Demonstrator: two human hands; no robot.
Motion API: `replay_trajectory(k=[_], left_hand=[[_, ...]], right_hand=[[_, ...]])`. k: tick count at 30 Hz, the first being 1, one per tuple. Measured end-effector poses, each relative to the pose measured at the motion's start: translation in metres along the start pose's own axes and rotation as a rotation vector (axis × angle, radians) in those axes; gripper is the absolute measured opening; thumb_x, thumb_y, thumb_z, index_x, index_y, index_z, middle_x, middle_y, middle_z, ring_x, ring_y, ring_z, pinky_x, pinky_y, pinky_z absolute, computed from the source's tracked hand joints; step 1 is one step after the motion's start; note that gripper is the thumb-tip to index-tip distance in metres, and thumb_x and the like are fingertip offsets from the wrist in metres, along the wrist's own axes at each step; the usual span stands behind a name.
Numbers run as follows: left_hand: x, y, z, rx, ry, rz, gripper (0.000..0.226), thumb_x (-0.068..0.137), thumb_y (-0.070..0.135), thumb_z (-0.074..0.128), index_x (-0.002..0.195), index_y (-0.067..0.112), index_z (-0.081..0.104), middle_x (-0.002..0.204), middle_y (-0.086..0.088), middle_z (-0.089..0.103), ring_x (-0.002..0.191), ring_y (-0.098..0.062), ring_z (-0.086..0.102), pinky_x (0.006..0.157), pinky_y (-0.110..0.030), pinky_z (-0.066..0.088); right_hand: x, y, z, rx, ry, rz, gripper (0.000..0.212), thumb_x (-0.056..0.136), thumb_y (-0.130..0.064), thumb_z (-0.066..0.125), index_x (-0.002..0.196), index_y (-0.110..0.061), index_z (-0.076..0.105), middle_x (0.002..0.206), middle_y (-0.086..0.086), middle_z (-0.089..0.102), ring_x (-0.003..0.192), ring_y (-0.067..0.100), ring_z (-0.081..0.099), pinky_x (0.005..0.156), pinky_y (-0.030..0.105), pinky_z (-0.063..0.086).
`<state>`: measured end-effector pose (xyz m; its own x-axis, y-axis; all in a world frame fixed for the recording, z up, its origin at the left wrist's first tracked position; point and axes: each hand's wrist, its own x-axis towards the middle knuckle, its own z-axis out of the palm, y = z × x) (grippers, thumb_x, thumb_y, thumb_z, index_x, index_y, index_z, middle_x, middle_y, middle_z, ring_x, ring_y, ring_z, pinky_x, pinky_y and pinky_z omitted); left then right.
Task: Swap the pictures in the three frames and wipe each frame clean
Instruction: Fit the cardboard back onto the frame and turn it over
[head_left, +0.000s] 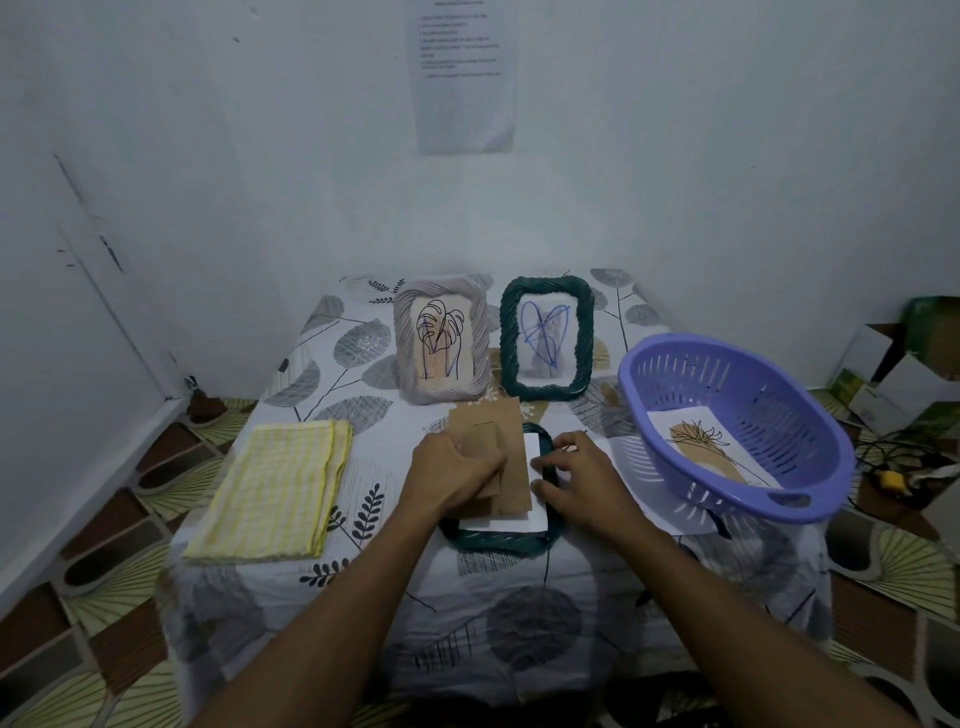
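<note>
Left grip (452, 470) holds the backing (493, 421) of the frame (498, 540) at the table's (395, 447) front edge, right grip (576, 478) pinches its rim; the cloth (275, 488) seems unused.

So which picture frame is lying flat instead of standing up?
The dark green frame nearest the person lies flat, face down, brown backing up. The pale frame and the other green frame stand upright behind it.

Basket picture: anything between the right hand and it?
Only the rim of the basket: the picture lies inside, so the right hand, now on the flat frame, must reach over it. Nothing else visible.
</note>
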<state>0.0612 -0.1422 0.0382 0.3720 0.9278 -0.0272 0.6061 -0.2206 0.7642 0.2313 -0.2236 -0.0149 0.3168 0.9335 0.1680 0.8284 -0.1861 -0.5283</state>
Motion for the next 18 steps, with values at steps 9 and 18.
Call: replay_trajectory(k=[9, 18], left_hand=[[0.0022, 0.0017, 0.0062, 0.041, 0.007, 0.048, 0.042, 0.072, 0.041, 0.073, 0.052, 0.017, 0.045, 0.059, -0.001, 0.050, 0.055, -0.017, 0.050, 0.046, -0.025, 0.033], [0.0068, 0.0000, 0.0079, 0.055, -0.001, 0.020, 0.039, 0.073, 0.046, 0.071, 0.057, 0.017, 0.050, 0.070, -0.005, 0.056, 0.065, -0.020, 0.054, 0.048, -0.025, 0.033]], right_hand=[[-0.0018, 0.0015, 0.0040, 0.040, 0.038, 0.020, 0.035, 0.083, -0.030, 0.072, 0.115, -0.016, 0.070, 0.129, 0.005, 0.046, 0.121, 0.018, 0.046, 0.096, 0.025, 0.036], [-0.0021, 0.0017, 0.0072, 0.103, 0.078, 0.029, 0.031, 0.082, -0.027, 0.072, 0.111, -0.015, 0.072, 0.120, 0.002, 0.049, 0.109, 0.012, 0.048, 0.095, 0.026, 0.038]])
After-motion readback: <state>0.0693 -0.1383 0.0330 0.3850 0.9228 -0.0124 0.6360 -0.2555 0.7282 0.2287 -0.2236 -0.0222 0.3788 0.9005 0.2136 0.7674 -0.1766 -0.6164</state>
